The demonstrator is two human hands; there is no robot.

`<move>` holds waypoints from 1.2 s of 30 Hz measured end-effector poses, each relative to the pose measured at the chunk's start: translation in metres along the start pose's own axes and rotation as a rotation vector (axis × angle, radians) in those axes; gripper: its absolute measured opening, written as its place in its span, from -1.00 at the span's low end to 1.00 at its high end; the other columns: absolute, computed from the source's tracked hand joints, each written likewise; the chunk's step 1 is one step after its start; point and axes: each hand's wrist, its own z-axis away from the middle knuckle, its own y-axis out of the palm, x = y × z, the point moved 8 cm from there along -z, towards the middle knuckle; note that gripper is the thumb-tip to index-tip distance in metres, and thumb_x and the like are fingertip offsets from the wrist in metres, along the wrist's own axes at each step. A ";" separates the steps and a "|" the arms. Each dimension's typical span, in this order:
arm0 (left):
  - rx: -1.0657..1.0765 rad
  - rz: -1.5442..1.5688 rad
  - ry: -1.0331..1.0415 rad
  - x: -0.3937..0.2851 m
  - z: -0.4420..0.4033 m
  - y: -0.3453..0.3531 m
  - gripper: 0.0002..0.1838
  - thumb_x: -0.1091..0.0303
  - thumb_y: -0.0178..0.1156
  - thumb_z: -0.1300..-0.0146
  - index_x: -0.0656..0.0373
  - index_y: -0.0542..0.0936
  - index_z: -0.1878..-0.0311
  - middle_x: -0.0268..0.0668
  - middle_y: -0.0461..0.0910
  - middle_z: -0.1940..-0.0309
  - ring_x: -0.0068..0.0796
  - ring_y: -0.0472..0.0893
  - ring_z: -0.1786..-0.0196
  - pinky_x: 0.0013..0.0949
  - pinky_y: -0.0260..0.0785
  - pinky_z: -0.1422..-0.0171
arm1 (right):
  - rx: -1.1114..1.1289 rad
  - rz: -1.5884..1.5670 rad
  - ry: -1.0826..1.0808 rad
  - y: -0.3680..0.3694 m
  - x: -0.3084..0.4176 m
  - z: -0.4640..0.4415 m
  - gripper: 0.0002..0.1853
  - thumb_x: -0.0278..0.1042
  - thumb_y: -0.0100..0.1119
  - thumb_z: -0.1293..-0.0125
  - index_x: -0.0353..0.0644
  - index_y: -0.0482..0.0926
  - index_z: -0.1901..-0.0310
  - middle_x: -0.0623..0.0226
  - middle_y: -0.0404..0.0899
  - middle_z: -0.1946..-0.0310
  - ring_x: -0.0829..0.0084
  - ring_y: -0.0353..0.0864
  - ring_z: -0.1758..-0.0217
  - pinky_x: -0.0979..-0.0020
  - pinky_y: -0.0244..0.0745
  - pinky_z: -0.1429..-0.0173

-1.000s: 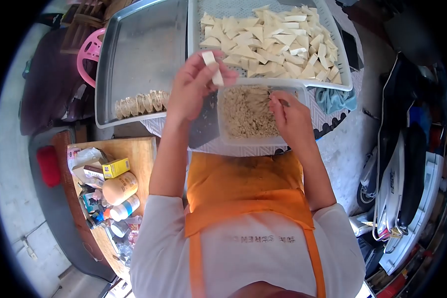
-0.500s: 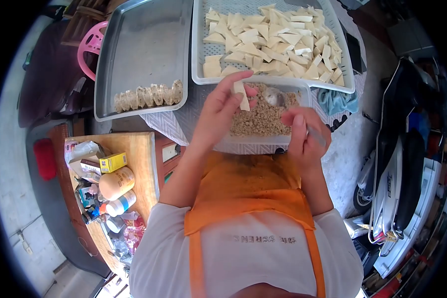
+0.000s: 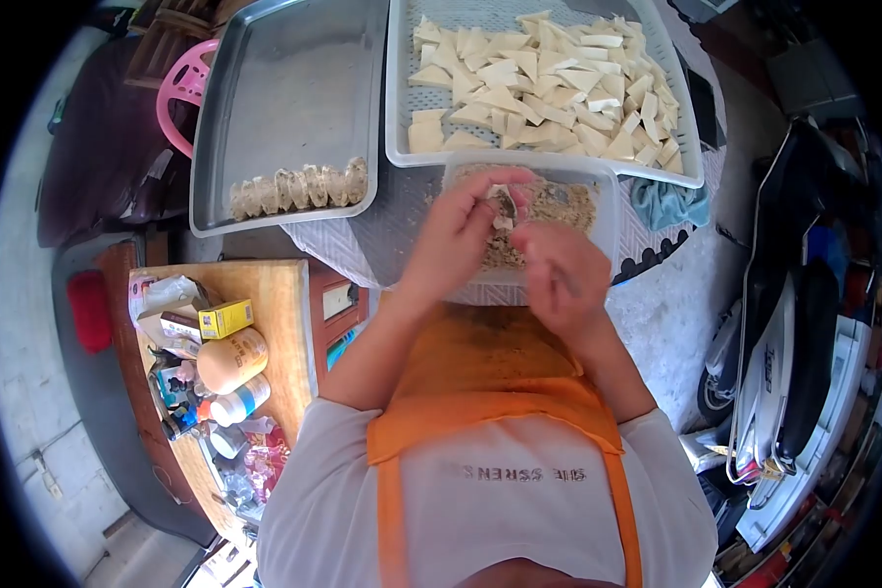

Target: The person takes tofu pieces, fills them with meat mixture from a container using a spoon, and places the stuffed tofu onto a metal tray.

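My left hand (image 3: 453,235) is closed around a pale tofu piece (image 3: 503,221), held over the plastic tub (image 3: 606,196) of crumbly brown minced filling (image 3: 570,208). My right hand (image 3: 566,274) grips a metal spoon (image 3: 566,285), its handle showing between the fingers. The spoon's bowl is at the tofu, mostly hidden by my fingers, so how deep it sits I cannot tell. Just beyond the tub, a white perforated tray (image 3: 398,108) holds many cut tofu pieces (image 3: 539,93), mostly triangles. To the left, filled tofu pieces (image 3: 299,188) stand in a row along the near edge of a metal tray (image 3: 294,98).
A wooden table (image 3: 289,304) at left carries a yellow box (image 3: 226,318), jars and bottles. A blue-green cloth (image 3: 669,203) lies right of the tub. Behind the metal tray is a pink chair back (image 3: 171,98). A scooter (image 3: 779,363) stands at right.
My right hand has moved left with the spoon, from above the filling to the tofu in my left hand. The left hand has shifted slightly right and turned.
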 end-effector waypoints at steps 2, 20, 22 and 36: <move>-0.042 0.065 -0.032 0.004 0.004 -0.013 -0.61 0.61 -0.14 -0.33 0.19 0.46 -0.18 -0.37 0.56 0.06 -0.62 0.54 0.07 -0.56 0.38 0.05 | -0.039 -0.040 0.161 -0.009 -0.017 0.000 -0.93 -0.53 0.10 -0.25 -0.32 0.56 0.34 0.21 0.60 0.46 0.20 0.59 0.46 0.32 0.50 0.34; -0.004 0.218 -0.034 -0.002 -0.006 -0.011 -0.56 0.65 -0.20 -0.20 0.24 0.48 -0.13 -0.33 0.52 -0.02 -0.56 0.53 -0.03 -0.54 0.34 -0.05 | 0.039 -0.701 0.837 -0.017 -0.088 0.018 -0.76 -0.33 -0.06 -0.46 -0.31 0.56 0.16 0.30 0.59 0.48 0.55 0.55 0.52 0.55 0.46 0.43; 0.030 0.134 0.022 0.004 -0.011 0.001 -0.55 0.65 -0.19 -0.18 0.23 0.49 -0.12 -0.37 0.52 -0.02 -0.64 0.50 0.06 -0.57 0.33 0.00 | -0.057 -0.765 0.763 -0.029 -0.081 0.016 -0.76 -0.34 -0.06 -0.46 -0.31 0.56 0.17 0.30 0.59 0.49 0.57 0.52 0.55 0.55 0.43 0.46; -0.070 -0.218 0.221 0.009 -0.006 0.034 -0.66 0.57 -0.05 -0.26 0.20 0.46 -0.09 -0.30 0.52 0.04 -0.44 0.50 0.12 -0.39 0.36 0.04 | 0.058 0.136 0.168 -0.015 -0.005 -0.022 -0.94 -0.56 0.22 -0.13 -0.24 0.57 0.33 0.19 0.59 0.50 0.30 0.59 0.54 0.41 0.48 0.47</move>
